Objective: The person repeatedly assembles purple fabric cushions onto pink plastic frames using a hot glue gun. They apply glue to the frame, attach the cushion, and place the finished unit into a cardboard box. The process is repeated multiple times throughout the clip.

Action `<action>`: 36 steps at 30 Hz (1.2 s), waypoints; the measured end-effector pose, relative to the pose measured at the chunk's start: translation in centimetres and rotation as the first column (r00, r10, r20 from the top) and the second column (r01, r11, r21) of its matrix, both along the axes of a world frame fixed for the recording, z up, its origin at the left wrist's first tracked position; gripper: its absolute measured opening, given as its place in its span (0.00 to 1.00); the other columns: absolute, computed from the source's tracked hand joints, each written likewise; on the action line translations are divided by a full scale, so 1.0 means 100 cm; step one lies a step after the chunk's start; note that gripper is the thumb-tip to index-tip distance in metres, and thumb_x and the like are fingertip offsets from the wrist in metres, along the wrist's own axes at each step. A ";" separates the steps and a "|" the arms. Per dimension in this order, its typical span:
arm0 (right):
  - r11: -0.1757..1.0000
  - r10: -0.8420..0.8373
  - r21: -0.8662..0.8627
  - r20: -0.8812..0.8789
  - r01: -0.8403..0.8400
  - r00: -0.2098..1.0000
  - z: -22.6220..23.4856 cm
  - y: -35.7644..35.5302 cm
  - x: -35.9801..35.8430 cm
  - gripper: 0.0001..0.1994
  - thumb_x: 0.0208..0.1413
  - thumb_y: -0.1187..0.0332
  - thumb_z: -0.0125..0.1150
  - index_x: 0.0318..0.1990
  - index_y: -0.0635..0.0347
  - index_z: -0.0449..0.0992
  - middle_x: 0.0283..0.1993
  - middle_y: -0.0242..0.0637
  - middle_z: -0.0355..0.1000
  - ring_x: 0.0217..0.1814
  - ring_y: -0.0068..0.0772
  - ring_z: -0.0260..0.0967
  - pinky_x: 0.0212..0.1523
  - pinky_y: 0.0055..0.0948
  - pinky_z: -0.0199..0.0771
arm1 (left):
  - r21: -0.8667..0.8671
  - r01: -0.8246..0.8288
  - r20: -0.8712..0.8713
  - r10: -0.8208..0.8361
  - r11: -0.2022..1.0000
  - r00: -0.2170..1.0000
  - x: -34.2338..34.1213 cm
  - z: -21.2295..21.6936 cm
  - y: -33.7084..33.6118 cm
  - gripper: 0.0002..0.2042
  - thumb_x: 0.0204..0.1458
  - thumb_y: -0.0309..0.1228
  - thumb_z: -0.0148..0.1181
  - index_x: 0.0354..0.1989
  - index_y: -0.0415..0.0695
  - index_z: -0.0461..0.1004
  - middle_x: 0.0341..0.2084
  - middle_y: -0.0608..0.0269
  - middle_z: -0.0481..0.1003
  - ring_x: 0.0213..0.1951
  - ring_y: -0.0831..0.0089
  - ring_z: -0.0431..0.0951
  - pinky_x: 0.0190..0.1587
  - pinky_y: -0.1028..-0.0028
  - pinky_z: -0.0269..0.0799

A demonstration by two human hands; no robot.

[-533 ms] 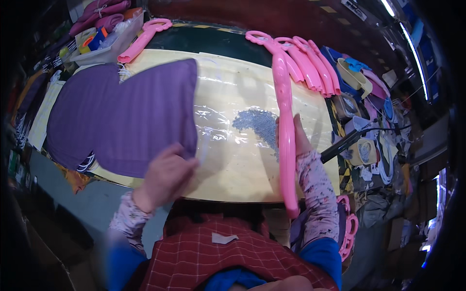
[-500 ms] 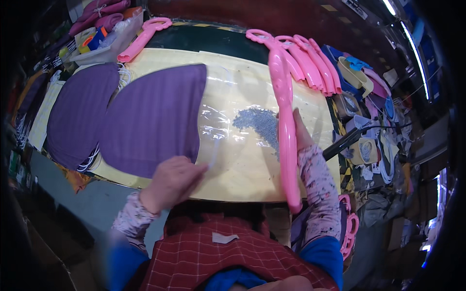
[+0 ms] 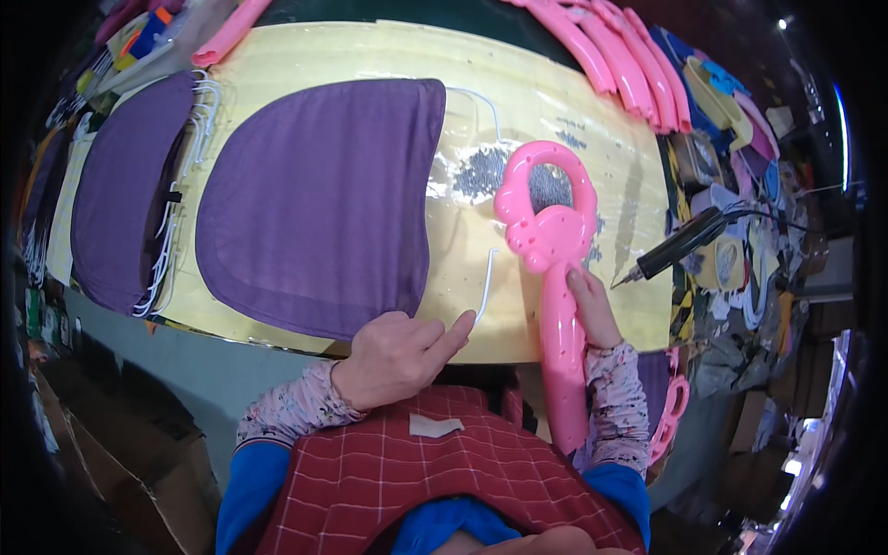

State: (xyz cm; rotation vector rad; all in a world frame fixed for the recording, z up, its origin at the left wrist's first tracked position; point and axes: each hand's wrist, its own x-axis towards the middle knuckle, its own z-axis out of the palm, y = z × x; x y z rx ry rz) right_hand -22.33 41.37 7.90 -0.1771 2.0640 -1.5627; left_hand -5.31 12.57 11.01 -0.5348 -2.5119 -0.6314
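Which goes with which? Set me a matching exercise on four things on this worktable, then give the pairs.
Things:
1. purple fabric piece
2. pink plastic frame
3. white wire
4. black pen-shaped tool

Places:
a. held at its long handle by the right hand
b. lying flat on the yellow table, left of the middle
c. lying at the table's right edge with a cable running off it
d. pinched at its lower end by the left hand

Pairs: 1-b, 2-a, 3-d, 4-c
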 end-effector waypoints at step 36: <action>0.816 0.576 0.095 -0.048 -0.570 0.816 0.022 -0.038 0.047 0.33 0.56 0.51 0.64 0.63 0.63 0.66 0.49 0.53 0.77 0.46 0.53 0.78 0.51 0.42 0.76 | 0.121 -0.046 0.140 0.029 0.992 0.990 0.014 -0.045 -0.143 0.13 0.56 0.32 0.49 0.21 0.40 0.71 0.16 0.59 0.65 0.22 0.59 0.69 0.50 0.54 0.71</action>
